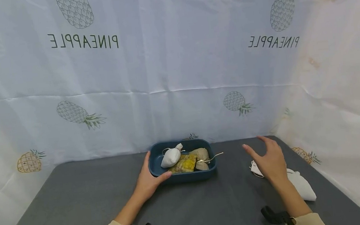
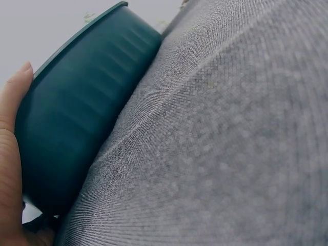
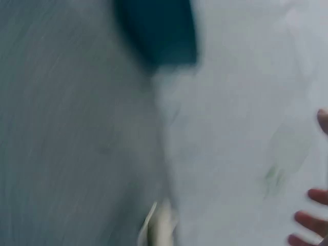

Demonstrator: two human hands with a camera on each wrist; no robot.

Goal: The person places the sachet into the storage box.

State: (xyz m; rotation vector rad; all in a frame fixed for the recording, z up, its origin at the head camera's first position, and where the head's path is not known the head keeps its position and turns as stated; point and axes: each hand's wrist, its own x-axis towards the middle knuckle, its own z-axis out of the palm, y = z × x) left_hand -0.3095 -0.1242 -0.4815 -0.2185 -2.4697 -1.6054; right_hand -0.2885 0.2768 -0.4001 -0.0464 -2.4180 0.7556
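A dark blue plastic tub (image 1: 185,177) stands on the grey tabletop. My left hand (image 1: 146,185) holds its left end, thumb along the front and fingers at the side; the left wrist view shows the tub wall (image 2: 87,97) against that hand. Inside lie a tied white cloth pouch (image 1: 171,158), a packet with yellow contents (image 1: 186,163) and a tied beige cloth pouch (image 1: 202,155), its string hanging over the right rim. Apart from the tub, my right hand (image 1: 272,163) hovers with thumb and fingers spread, holding nothing. Beneath it lies a white pouch (image 1: 302,185), partly hidden.
Left of my right hand, a smaller white piece with a string (image 1: 256,169) lies on the table (image 1: 88,199). A white curtain (image 1: 169,67) with printed pineapples hangs close behind the tub and along the right side. The right wrist view is blurred.
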